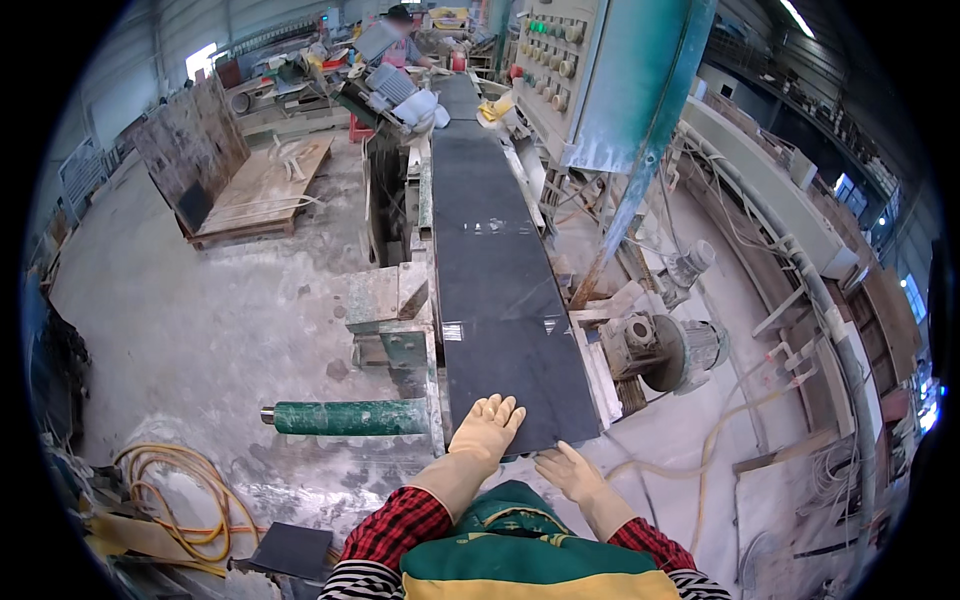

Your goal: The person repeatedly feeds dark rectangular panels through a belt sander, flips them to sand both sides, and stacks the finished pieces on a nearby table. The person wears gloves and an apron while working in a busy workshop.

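A dark grey stone slab (515, 375) lies flat at the near end of a long conveyor line, with further dark slabs (485, 185) behind it. My left hand (486, 428), in a cream rubber glove, rests on its near part with the fingers stretched out and holding nothing. Lower and to the right, my right hand (572, 474), gloved alike, is beside the slab's near edge. Its fingers are extended with nothing visible in them; whether they touch the edge I cannot tell.
A green roller (350, 418) juts out left of the line. To the right stand a motor (665, 350) and a control cabinet (590, 70). A coiled yellow hose (190, 500) and a loose dark tile (290, 550) lie at lower left. Another person (400, 45) stands at the far end.
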Available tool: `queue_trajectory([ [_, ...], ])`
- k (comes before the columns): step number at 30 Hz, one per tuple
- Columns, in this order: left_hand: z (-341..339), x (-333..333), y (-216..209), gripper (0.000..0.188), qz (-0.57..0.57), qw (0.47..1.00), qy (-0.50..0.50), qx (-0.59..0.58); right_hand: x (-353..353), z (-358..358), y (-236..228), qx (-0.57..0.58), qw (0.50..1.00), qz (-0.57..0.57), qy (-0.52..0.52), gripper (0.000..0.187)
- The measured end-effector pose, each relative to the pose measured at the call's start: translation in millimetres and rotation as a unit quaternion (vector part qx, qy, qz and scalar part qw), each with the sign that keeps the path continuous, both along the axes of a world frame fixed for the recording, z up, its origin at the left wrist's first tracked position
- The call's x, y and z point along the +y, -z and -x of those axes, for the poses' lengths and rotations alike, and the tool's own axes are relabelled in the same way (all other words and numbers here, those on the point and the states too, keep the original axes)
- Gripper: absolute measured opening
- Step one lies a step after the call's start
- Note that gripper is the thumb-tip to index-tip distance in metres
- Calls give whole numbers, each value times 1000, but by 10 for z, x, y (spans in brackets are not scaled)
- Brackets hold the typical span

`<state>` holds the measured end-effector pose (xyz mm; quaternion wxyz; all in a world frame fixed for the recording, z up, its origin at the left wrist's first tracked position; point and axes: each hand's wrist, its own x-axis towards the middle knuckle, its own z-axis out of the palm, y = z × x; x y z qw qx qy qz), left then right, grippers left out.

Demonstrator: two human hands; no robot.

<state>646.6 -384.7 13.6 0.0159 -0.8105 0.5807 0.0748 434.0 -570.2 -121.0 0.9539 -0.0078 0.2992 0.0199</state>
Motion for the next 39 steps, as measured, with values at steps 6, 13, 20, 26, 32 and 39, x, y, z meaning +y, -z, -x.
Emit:
queue_trajectory([
  [6,-78,62,-28,70,21,999,-17,43,-146,546,82,117,983,30,136,51],
  [13,-106,-16,18,76,35,999,-14,32,-269,1115,113,299,891,302,160,63],
  [20,-132,-12,-115,80,-13,1000,-5,19,-82,1139,86,300,891,293,172,66],
  [26,-205,37,-128,86,30,999,9,44,-69,1069,92,254,905,300,165,57],
  [32,-345,434,-54,73,190,979,18,77,-90,1076,24,264,905,302,144,52],
  [39,-268,2270,152,71,255,931,-258,-46,-223,1018,456,276,915,291,45,51],
])
